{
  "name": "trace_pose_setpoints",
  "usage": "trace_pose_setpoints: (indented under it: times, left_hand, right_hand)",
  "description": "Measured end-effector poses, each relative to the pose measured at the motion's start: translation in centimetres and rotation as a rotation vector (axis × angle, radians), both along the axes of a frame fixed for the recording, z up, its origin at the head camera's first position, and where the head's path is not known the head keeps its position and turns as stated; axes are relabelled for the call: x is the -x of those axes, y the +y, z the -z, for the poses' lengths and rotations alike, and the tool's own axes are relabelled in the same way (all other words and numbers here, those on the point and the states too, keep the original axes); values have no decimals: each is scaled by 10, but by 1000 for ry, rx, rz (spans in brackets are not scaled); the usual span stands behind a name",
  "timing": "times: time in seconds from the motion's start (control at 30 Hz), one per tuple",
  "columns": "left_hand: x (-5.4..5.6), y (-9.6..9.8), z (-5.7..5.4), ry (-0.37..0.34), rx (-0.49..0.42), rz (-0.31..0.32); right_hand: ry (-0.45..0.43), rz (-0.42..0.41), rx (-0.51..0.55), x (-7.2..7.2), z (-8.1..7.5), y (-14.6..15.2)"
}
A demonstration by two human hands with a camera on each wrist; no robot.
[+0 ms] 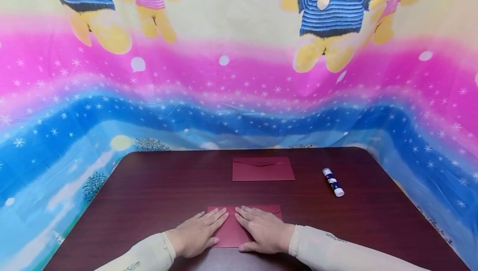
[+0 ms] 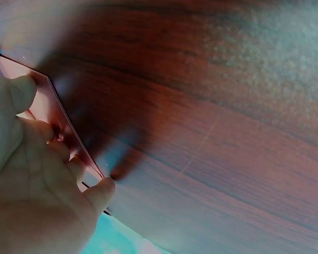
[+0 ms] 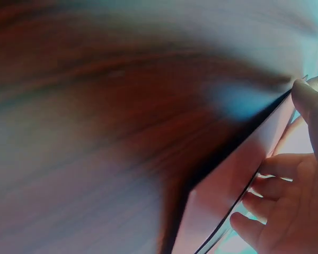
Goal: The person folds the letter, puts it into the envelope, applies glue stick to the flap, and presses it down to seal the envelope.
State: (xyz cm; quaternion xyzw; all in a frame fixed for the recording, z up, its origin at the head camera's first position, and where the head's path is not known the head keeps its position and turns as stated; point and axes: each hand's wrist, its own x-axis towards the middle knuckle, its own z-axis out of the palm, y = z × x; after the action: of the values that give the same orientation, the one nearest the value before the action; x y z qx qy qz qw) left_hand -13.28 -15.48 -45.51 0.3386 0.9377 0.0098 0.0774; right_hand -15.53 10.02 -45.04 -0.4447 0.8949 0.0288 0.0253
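A dark red envelope [image 1: 230,233] lies near the front of the table. My left hand [image 1: 198,231] rests on its left part, fingers extended. Over the right part lies my right hand [image 1: 263,230], with straight fingers angled toward the left fingertips and a gap between the two hands. Both thumbs sit by the envelope's near edge. The left wrist view has the envelope's edge [image 2: 63,119] beside the thumb and fingers. In the right wrist view, a corner of the envelope [image 3: 222,190] shows next to the fingers. The hands cover much of its surface.
A second red envelope [image 1: 263,172], its flap folded down, lies farther back on the dark wooden table [image 1: 168,184]. To its right is a glue stick [image 1: 333,182] with white ends. A printed curtain [image 1: 224,84] surrounds the table's back and sides.
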Motion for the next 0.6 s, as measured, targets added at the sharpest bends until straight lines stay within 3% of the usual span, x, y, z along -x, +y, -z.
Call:
trace_pose_setpoints:
  times: [0.6]
  left_hand:
    - [-2, 3, -7, -22, 22, -24]
  right_hand:
    - [-136, 83, -2, 2, -5, 40]
